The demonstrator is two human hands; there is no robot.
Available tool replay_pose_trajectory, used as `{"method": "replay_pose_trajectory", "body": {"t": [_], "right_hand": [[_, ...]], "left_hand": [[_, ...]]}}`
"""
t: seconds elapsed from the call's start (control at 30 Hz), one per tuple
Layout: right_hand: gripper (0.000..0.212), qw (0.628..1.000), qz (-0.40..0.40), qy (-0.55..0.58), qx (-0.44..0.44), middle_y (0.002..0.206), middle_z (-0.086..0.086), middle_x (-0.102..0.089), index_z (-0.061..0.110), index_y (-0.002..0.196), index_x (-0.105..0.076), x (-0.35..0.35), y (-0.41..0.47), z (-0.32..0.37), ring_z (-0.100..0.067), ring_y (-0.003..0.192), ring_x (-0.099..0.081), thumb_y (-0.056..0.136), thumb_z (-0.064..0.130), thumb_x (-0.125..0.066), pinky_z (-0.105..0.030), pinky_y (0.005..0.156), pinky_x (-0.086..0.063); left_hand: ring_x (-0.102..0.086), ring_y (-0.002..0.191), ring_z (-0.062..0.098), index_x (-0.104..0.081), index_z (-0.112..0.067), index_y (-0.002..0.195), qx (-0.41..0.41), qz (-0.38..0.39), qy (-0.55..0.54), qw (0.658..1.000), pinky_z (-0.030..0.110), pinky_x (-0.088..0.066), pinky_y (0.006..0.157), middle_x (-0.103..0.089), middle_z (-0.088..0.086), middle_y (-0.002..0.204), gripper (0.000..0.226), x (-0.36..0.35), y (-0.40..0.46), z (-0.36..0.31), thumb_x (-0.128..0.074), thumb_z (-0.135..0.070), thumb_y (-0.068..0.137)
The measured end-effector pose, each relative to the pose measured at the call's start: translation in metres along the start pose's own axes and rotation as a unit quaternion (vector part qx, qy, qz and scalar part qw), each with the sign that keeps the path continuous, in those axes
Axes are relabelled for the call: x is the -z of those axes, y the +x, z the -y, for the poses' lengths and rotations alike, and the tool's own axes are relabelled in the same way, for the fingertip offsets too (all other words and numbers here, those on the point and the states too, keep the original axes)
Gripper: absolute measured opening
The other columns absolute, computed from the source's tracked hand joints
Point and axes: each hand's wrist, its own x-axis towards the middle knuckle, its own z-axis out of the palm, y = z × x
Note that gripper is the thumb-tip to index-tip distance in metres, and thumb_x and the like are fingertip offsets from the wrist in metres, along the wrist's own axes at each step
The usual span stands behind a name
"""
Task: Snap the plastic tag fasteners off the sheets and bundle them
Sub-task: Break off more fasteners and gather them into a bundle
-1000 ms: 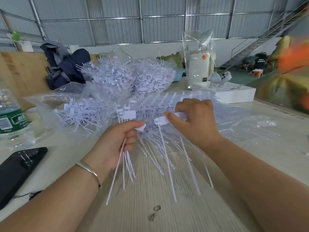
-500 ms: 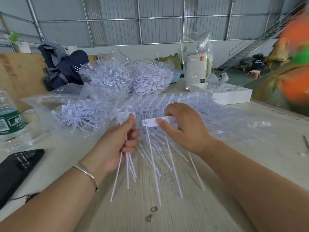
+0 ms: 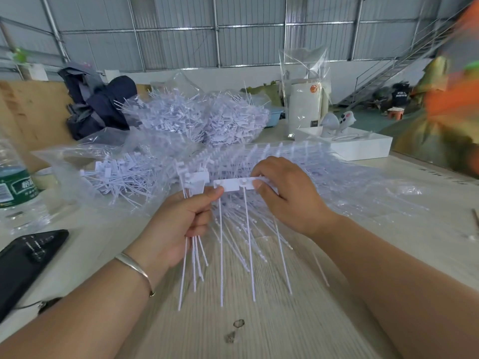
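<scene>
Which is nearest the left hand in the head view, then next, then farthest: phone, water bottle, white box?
From the left hand:
1. Phone, on the table at the near left, low in view.
2. Water bottle, at the far left edge, beyond the phone.
3. White box, on the far right side of the table, behind the right hand.
</scene>
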Motion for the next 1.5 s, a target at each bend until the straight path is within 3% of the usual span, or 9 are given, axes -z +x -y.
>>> {"method": "replay_pose_trajectory", "body": {"t": [0.13, 0.33, 0.47, 0.6, 0.77, 1.03, 1.13, 1.27, 1.5], "right_hand": [[0.02, 0.997, -0.028, 0.031, -0.062, 0.063, 0.014, -0.043, 0.012, 0.085, -0.062, 0.001, -0.001, -0.006, -0.003, 0.059, -0.042, 0.091, 0.031, -0.062, -0.029, 0.069, -0.03], [0.045, 0.971, -0.027, 0.132, -0.198, 0.053, 0.009, -0.038, 0.011, 0.062, -0.047, 0.001, -0.001, -0.013, -0.006, 0.049, -0.034, 0.081, 0.045, -0.07, -0.015, 0.05, -0.029], [0.046, 0.962, -0.028, 0.19, -0.194, 0.045, 0.012, -0.034, 0.012, 0.059, -0.04, 0.002, -0.001, -0.01, -0.004, 0.044, -0.033, 0.082, 0.036, -0.072, -0.012, 0.047, -0.027], [0.05, 0.953, -0.008, 0.24, -0.183, 0.05, 0.012, -0.033, -0.003, 0.066, -0.046, 0.003, -0.001, -0.006, -0.004, 0.047, -0.03, 0.084, 0.036, -0.071, -0.012, 0.048, -0.024], [0.051, 0.906, 0.026, 0.391, -0.162, 0.071, -0.014, -0.04, -0.01, 0.077, -0.052, 0.008, 0.0, 0.005, -0.018, 0.066, -0.036, 0.076, 0.039, -0.07, -0.022, 0.062, -0.03], [0.027, 0.854, 0.066, 0.495, -0.149, 0.055, 0.007, -0.048, 0.003, 0.078, -0.055, -0.001, 0.0, 0.021, -0.004, 0.054, -0.043, 0.075, 0.027, -0.066, -0.013, 0.059, -0.037], [0.032, 0.867, 0.039, 0.469, -0.16, 0.061, -0.007, -0.04, 0.003, 0.075, -0.055, -0.001, 0.0, 0.022, -0.008, 0.056, -0.037, 0.072, 0.032, -0.068, -0.014, 0.058, -0.034], [0.03, 0.902, -0.025, 0.393, -0.175, 0.053, 0.013, -0.039, 0.011, 0.067, -0.052, -0.004, -0.001, 0.015, -0.006, 0.053, -0.033, 0.079, 0.026, -0.075, -0.016, 0.053, -0.027], [0.022, 0.926, -0.094, 0.319, -0.179, 0.056, 0.009, -0.047, 0.0, 0.076, -0.06, 0.0, -0.001, 0.004, -0.007, 0.05, -0.037, 0.085, 0.017, -0.071, -0.022, 0.052, -0.033]], "left_hand": [[-0.017, 0.037, 0.003, -0.064, -0.022, 0.047, -0.008, 0.008, -0.014, 1.0, 0.014, -0.014, 0.031, -0.023, -0.009, 0.052, 0.021, 0.001, 0.002, -0.001, -0.074, -0.019, 0.066], [-0.017, 0.037, 0.004, -0.066, -0.022, 0.048, 0.0, 0.007, -0.006, 1.0, 0.015, -0.014, 0.031, -0.023, -0.01, 0.051, 0.02, 0.001, 0.002, 0.0, -0.075, -0.022, 0.066], [-0.017, 0.038, 0.004, -0.066, -0.02, 0.059, -0.009, 0.001, -0.012, 1.0, 0.015, -0.014, 0.031, -0.022, -0.008, 0.053, 0.012, 0.001, 0.001, 0.0, -0.077, -0.022, 0.064], [-0.016, 0.036, 0.002, -0.055, -0.022, 0.044, -0.008, 0.026, -0.026, 0.999, 0.014, -0.012, 0.032, -0.021, -0.01, 0.05, 0.028, 0.0, -0.001, -0.003, -0.074, -0.02, 0.065], [-0.019, 0.033, -0.001, -0.048, -0.021, 0.054, 0.023, 0.112, -0.092, 0.989, 0.014, -0.011, 0.032, -0.022, -0.01, 0.05, 0.026, 0.0, -0.004, -0.006, -0.07, -0.019, 0.069], [-0.022, 0.036, -0.001, -0.066, -0.021, 0.061, 0.058, 0.245, -0.109, 0.962, 0.011, -0.016, 0.032, -0.029, -0.011, 0.05, 0.03, -0.013, -0.014, -0.001, -0.094, -0.032, 0.053], [-0.026, 0.036, 0.0, -0.066, -0.015, 0.068, 0.073, 0.207, -0.157, 0.963, 0.012, -0.016, 0.031, -0.035, -0.007, 0.055, 0.025, -0.013, -0.011, -0.003, -0.089, -0.02, 0.06], [-0.031, 0.037, 0.003, -0.065, -0.009, 0.066, 0.07, 0.113, -0.166, 0.977, 0.013, -0.012, 0.031, -0.049, -0.001, 0.061, 0.009, -0.012, -0.007, -0.004, -0.066, -0.017, 0.071], [-0.037, 0.035, 0.006, -0.056, -0.01, 0.074, 0.061, 0.026, -0.131, 0.989, 0.013, -0.018, 0.027, -0.059, 0.005, 0.067, 0.011, -0.009, -0.001, -0.002, -0.064, -0.017, 0.072]]}}
